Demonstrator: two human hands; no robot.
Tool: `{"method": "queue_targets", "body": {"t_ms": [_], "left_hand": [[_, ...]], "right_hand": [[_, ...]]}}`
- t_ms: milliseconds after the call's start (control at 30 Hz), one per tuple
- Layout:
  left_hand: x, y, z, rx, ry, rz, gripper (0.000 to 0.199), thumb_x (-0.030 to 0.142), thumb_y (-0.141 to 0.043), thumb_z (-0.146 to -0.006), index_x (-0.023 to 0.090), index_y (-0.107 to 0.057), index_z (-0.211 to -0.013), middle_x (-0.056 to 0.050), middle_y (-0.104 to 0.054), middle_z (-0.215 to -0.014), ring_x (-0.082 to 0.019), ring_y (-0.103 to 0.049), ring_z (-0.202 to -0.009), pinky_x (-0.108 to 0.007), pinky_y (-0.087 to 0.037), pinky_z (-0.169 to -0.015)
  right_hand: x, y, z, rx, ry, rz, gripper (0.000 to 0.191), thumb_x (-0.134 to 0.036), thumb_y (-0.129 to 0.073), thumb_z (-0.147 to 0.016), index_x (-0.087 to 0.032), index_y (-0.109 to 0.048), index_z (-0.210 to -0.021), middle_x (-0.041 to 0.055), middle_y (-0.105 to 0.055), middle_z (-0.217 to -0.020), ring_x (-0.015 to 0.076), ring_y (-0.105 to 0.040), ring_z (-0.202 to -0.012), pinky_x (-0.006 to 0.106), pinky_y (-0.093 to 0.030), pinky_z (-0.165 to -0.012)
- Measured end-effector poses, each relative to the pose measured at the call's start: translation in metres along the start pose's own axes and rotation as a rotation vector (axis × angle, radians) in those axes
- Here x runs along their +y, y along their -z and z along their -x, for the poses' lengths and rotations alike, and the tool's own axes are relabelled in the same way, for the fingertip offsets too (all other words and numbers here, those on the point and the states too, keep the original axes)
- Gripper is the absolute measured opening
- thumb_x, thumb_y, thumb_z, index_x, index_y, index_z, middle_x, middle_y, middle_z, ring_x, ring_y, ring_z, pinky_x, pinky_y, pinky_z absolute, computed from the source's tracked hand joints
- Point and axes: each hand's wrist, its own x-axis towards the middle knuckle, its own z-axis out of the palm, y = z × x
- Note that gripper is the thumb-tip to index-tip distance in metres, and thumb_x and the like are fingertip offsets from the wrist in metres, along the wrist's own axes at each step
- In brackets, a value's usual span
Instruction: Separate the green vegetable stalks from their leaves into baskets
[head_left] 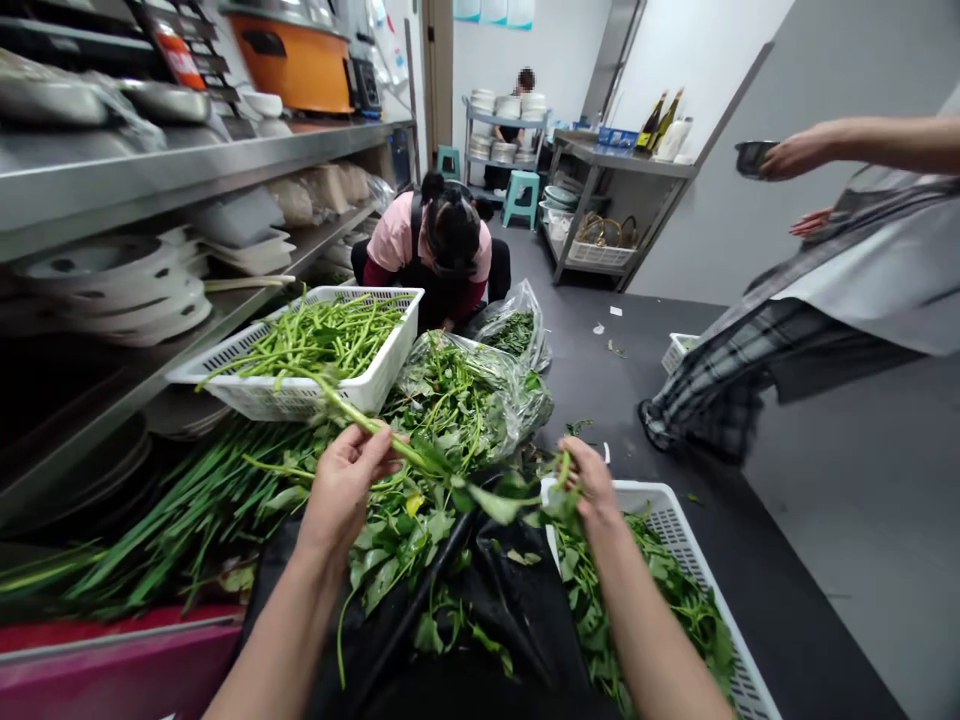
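Observation:
A thick green stem (401,448) is pinched in my left hand (351,475), its leaves trailing toward the right. My right hand (589,475) is closed on a leafy green sprig (566,470), over the rim of a white basket (667,495) full of leafy greens. Whether both hands hold one stalk I cannot tell. Beyond my left hand stands another white basket (382,385) with trimmed green stems (337,335). Loose leafy greens (450,400) spill from a clear plastic bag (517,405) in front of me, and more leaves lie on the black apron (487,570) over my lap.
A crouching person in pink (394,235) bends over the greens ahead. On the right another person's hand (802,150) holds a metal bowl (752,158). Long green stalks (195,500) lie at the left, under a metal shelf (225,160). Farther back are stools (520,195) and a dish cart (506,120).

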Motion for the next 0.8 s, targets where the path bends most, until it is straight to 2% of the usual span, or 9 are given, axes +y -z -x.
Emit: {"method": "queue_targets", "body": {"t_ms": [100,167,233,333,433,500,633,733,800], "left_hand": [[-0.004,0.004,-0.005,-0.111,0.118,-0.095,0.048,0.052,-0.076,-0.047,0.016,-0.061,-0.076,0.000,-0.060,-0.070,-0.014,-0.058,-0.062,-0.024,-0.047,-0.055],[-0.009,0.002,-0.006,-0.210,0.152,-0.151,0.050,0.050,-0.075,-0.048,0.016,-0.063,-0.082,0.002,-0.058,-0.067,-0.013,-0.056,-0.060,-0.024,-0.046,-0.056],[-0.015,-0.002,-0.004,-0.327,0.174,-0.197,0.051,0.048,-0.074,-0.050,0.017,-0.062,-0.089,0.005,-0.053,-0.059,-0.012,-0.052,-0.055,-0.024,-0.044,-0.056],[-0.021,-0.007,0.001,-0.466,0.173,-0.280,0.050,0.044,-0.071,-0.055,0.018,-0.058,-0.095,0.007,-0.048,-0.053,-0.012,-0.049,-0.050,-0.024,-0.040,-0.053],[-0.022,-0.007,0.007,-0.559,0.145,-0.379,0.052,0.041,-0.070,-0.058,0.017,-0.057,-0.102,0.006,-0.050,-0.055,-0.012,-0.048,-0.051,-0.024,-0.036,-0.051],[-0.019,-0.004,0.010,-0.586,0.125,-0.420,0.055,0.039,-0.070,-0.058,0.015,-0.057,-0.107,0.006,-0.051,-0.057,-0.012,-0.048,-0.053,-0.024,-0.035,-0.051],[-0.011,0.006,0.014,-0.606,0.124,-0.417,0.054,0.034,-0.070,-0.059,0.014,-0.060,-0.107,0.006,-0.049,-0.055,-0.010,-0.043,-0.050,-0.023,-0.032,-0.049],[-0.008,0.012,0.011,-0.624,0.182,-0.369,0.051,0.034,-0.071,-0.059,0.016,-0.063,-0.106,0.005,-0.051,-0.055,-0.011,-0.045,-0.050,-0.023,-0.036,-0.050],[-0.010,0.016,0.008,-0.598,0.229,-0.314,0.053,0.036,-0.072,-0.059,0.017,-0.064,-0.107,0.001,-0.059,-0.062,-0.015,-0.054,-0.058,-0.026,-0.043,-0.056]], "right_hand": [[0.009,0.071,0.017,0.012,-0.026,0.476,0.028,-0.044,-0.060,-0.063,-0.020,-0.049,-0.055,-0.0067,-0.034,-0.041,0.0087,-0.032,-0.039,0.021,-0.025,-0.040],[0.009,0.085,0.030,0.013,0.025,0.731,0.021,-0.037,-0.066,-0.058,-0.019,-0.055,-0.057,-0.0007,-0.051,-0.054,0.0132,-0.047,-0.052,0.024,-0.035,-0.049],[0.005,0.067,0.042,-0.033,0.090,0.728,0.021,-0.035,-0.067,-0.060,-0.018,-0.062,-0.070,0.0043,-0.062,-0.073,0.0161,-0.054,-0.065,0.025,-0.041,-0.057],[-0.005,-0.002,0.049,-0.308,0.030,0.369,0.028,-0.041,-0.054,-0.075,-0.018,-0.061,-0.089,0.0041,-0.064,-0.081,0.0110,-0.051,-0.055,0.023,-0.040,-0.051],[-0.013,-0.072,0.048,-0.561,-0.054,0.162,0.022,-0.039,-0.055,-0.075,-0.017,-0.058,-0.078,-0.0005,-0.061,-0.070,0.0065,-0.044,-0.044,0.019,-0.030,-0.041],[-0.015,-0.100,0.043,-0.667,-0.017,0.119,0.021,-0.036,-0.057,-0.074,-0.017,-0.053,-0.065,-0.0046,-0.051,-0.056,0.0058,-0.040,-0.042,0.018,-0.028,-0.041],[-0.015,-0.106,0.024,-0.825,0.174,0.220,0.018,-0.029,-0.053,-0.075,-0.017,-0.053,-0.061,-0.0058,-0.045,-0.051,0.0071,-0.040,-0.046,0.019,-0.032,-0.046],[-0.013,-0.095,0.008,-0.548,0.358,0.355,0.022,-0.026,-0.052,-0.076,-0.017,-0.049,-0.056,-0.0052,-0.045,-0.052,0.0082,-0.042,-0.051,0.020,-0.035,-0.051],[-0.008,-0.091,0.005,-0.427,0.345,0.343,0.023,-0.029,-0.049,-0.080,-0.017,-0.052,-0.060,-0.0036,-0.050,-0.058,0.0094,-0.046,-0.056,0.020,-0.037,-0.054]]}}
